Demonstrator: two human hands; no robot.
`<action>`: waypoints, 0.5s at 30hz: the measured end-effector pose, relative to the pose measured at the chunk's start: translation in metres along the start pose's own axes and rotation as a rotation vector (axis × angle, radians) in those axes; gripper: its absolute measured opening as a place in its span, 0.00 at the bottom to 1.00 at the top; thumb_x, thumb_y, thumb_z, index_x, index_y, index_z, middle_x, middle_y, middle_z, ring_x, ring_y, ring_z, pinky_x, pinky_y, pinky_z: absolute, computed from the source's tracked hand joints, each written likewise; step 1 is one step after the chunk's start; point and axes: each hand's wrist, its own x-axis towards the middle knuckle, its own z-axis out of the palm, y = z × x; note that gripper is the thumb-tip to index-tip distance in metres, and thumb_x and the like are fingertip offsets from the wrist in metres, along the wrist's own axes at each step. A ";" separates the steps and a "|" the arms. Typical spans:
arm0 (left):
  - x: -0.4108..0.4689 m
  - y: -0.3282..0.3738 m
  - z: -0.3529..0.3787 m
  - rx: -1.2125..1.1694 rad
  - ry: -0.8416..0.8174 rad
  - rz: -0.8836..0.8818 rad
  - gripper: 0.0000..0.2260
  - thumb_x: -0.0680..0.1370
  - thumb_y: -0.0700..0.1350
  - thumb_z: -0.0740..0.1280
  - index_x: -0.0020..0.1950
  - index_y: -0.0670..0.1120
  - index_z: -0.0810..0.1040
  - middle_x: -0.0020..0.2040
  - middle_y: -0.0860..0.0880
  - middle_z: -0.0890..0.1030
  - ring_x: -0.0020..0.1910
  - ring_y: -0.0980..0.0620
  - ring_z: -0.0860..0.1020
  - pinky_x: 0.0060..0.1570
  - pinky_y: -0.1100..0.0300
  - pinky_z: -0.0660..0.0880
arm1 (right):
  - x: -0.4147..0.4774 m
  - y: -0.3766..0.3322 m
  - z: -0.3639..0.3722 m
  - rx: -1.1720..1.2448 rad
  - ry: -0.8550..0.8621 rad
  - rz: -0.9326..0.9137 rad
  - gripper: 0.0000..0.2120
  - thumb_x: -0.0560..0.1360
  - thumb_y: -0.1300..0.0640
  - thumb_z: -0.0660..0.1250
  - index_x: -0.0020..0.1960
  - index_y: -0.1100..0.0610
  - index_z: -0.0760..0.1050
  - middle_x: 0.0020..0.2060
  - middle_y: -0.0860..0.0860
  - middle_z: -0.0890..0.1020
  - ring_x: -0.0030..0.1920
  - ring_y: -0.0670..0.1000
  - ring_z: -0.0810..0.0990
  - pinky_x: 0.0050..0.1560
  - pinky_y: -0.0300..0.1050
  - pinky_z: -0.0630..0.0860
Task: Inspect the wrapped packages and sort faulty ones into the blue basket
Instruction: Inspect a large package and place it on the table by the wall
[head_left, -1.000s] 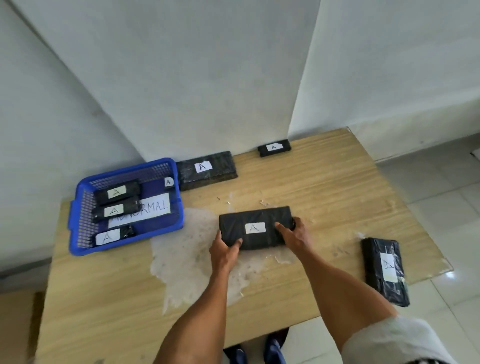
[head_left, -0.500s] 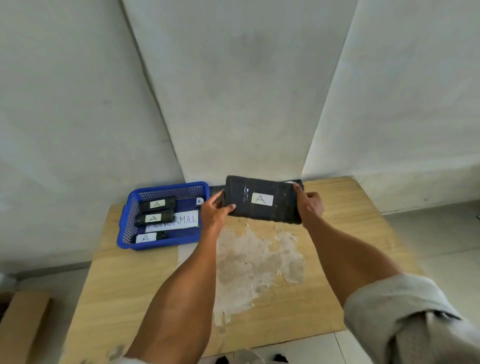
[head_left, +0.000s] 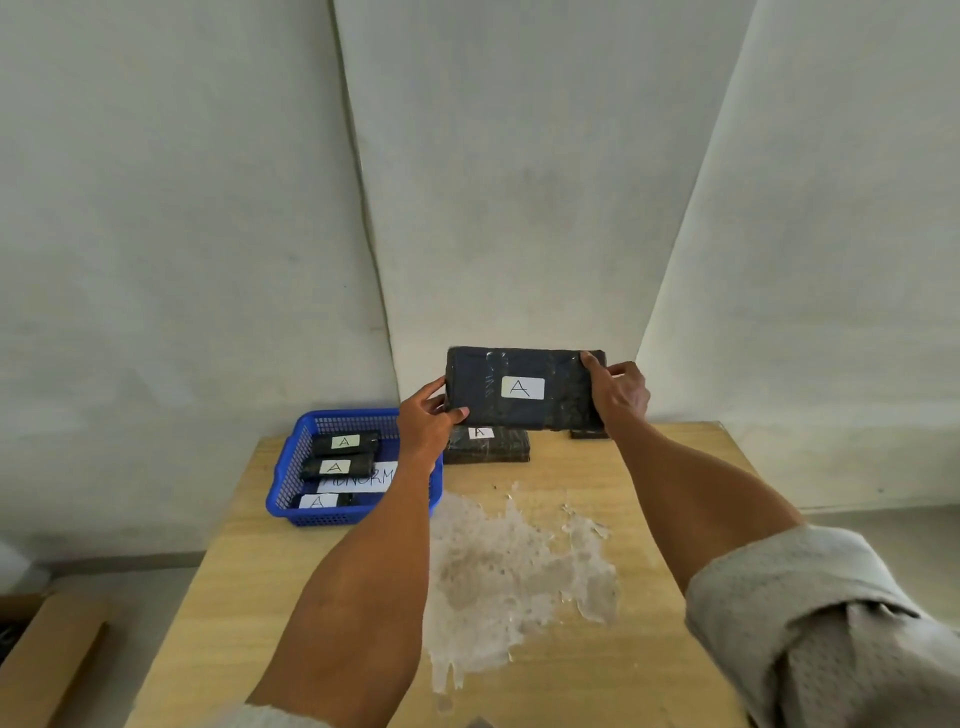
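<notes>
Package (head_left: 519, 413) — black wrap, white "A" label — is being held up over the far end of the bench (head_left: 665, 519), label facing the camera. Left grip (head_left: 426, 421) is pinching its left end; right grip (head_left: 621, 397) is clasping its right end. Basket (head_left: 337, 515) — blue — is sitting at the bench's far left, holding three labelled packs (head_left: 344, 441). A further pack (head_left: 485, 447) is lying on the bench below the held one.

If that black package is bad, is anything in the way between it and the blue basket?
Nothing visible is. The left hand and right hand hold the package in the air; the basket sits open-topped lower to its left. Three small packages lie inside already.
</notes>
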 end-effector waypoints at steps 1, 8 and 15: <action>-0.002 0.001 -0.001 -0.001 0.008 0.000 0.29 0.71 0.32 0.76 0.69 0.48 0.76 0.55 0.43 0.85 0.52 0.46 0.84 0.56 0.48 0.81 | -0.001 -0.002 0.001 -0.005 -0.002 -0.007 0.29 0.73 0.33 0.70 0.60 0.55 0.74 0.49 0.55 0.76 0.50 0.58 0.77 0.56 0.56 0.80; -0.002 0.015 -0.004 -0.014 0.166 -0.050 0.21 0.74 0.42 0.74 0.65 0.49 0.75 0.62 0.40 0.80 0.56 0.43 0.81 0.56 0.45 0.80 | -0.006 -0.004 0.006 0.032 -0.170 -0.087 0.30 0.73 0.39 0.74 0.66 0.55 0.70 0.57 0.56 0.77 0.54 0.57 0.77 0.58 0.58 0.80; 0.015 0.051 -0.013 0.181 0.319 -0.067 0.23 0.77 0.61 0.68 0.57 0.42 0.83 0.52 0.44 0.82 0.55 0.44 0.78 0.53 0.53 0.75 | -0.010 0.012 0.008 0.059 -0.407 -0.230 0.41 0.65 0.61 0.83 0.71 0.51 0.66 0.60 0.53 0.77 0.60 0.59 0.79 0.57 0.62 0.82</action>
